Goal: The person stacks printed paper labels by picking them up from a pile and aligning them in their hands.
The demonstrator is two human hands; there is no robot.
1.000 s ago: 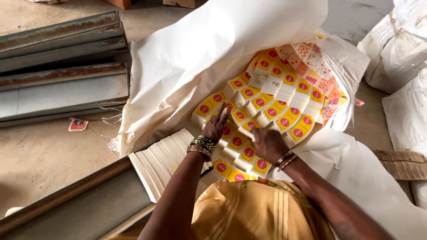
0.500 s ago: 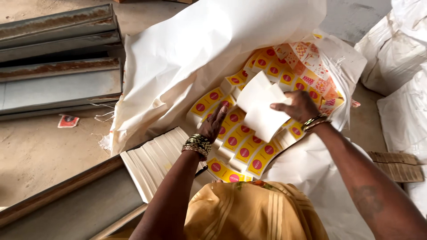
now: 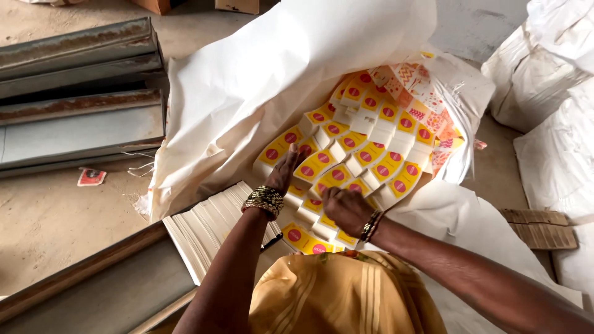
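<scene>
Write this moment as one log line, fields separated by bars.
left hand: flat on yellow boxes | right hand: pressing on boxes | white paper: folded back | card stack: beside left arm

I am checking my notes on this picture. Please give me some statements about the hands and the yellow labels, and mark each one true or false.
1. The left hand lies flat on the yellow labels. True.
2. The right hand holds a white sheet up in the air. False: it rests low on the labels, and no lifted sheet shows.
3. The labels are yellow with a red round mark. True.
4. Both wrists are bare. False: bangles show on the left wrist, and the right wrist has some too.
5. A stack of white sheets lies beside the left arm. True.
6. The labels lie in a blue plastic tray. False: they lie on a large white sack.
</scene>
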